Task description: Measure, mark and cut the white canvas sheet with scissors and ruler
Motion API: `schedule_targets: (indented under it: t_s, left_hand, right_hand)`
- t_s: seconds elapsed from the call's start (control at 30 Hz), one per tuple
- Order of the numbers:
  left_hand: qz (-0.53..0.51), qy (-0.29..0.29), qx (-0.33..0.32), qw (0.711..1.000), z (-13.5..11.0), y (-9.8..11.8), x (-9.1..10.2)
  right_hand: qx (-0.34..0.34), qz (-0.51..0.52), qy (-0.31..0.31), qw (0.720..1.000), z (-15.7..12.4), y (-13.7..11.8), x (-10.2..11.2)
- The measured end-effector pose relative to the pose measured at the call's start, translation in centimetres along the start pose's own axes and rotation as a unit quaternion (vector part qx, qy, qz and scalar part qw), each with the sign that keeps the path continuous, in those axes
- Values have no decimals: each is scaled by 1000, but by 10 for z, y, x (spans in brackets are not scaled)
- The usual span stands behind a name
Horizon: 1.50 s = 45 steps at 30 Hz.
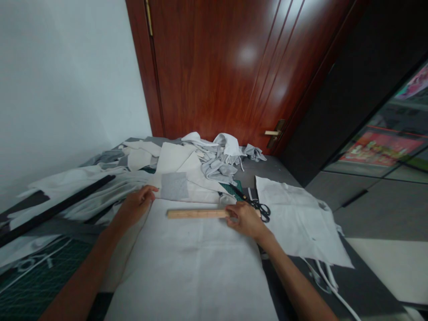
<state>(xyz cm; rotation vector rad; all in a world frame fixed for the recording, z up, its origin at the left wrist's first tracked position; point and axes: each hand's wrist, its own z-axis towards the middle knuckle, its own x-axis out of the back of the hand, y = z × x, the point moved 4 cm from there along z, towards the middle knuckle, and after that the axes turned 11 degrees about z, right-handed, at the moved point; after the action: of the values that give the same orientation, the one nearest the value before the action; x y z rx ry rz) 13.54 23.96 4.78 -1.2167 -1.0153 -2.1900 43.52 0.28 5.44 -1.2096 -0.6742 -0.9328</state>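
Head view, one work counter (267, 171), items as found. Left hand (137, 206): open, palm down, fingers resting on the upper edge of a white fabric sheet (187, 267), holding nothing. Right hand (245, 220): curled over the right end of a wooden ruler (197, 214), gripping it; the ruler lies across the sheet. Black-handled scissors (262, 210): just beyond the right hand, beside a cut white fabric piece (297, 220). Grey fabric swatch (174, 186): on white cloth beyond the ruler. Crumpled grey and white scraps (217, 165): heaped at the far end. Long black rod (56, 209): lying on cloth, left. Green cutting mat (40, 276): lower left.
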Motion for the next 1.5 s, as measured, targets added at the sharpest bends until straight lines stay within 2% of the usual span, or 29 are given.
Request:
schedule_targets:
  t_s: [0.13,0.27,0.4,0.57,0.7,0.9,1.03,1.2,1.37,1.5]
  left_hand:
    - [-11,-5,0,1000,1,-2,2]
    - [-14,25,-31,999,3,-5,-6]
    - [-14,19,-109,994,4,-2,-17]
    - [14,2,-176,984,5,2,-26]
    - [34,-29,-203,978,-1,12,-37]
    - [59,-62,-220,972,-15,33,-53]
    - [80,-45,-220,971,-15,35,-54]
    - [89,-63,-223,969,-13,39,-54]
    - [104,-77,-220,967,-15,39,-47]
    - [124,-102,-244,956,-21,49,-38]
  right_hand:
    - [4,-14,-15,1000,18,-15,-32]
    - [-23,1,10,1000,29,-15,-52]
    - [-9,24,24,999,33,-17,-62]
    - [-8,38,39,999,31,-15,-65]
    - [-4,23,33,999,28,-8,-60]
    - [-13,-17,33,999,17,15,-40]
    - [-3,2,30,1000,10,33,-24]
    - [0,37,30,999,6,48,-5]
    - [15,44,1,999,1,44,6]
    - [0,92,-57,994,-7,33,11]
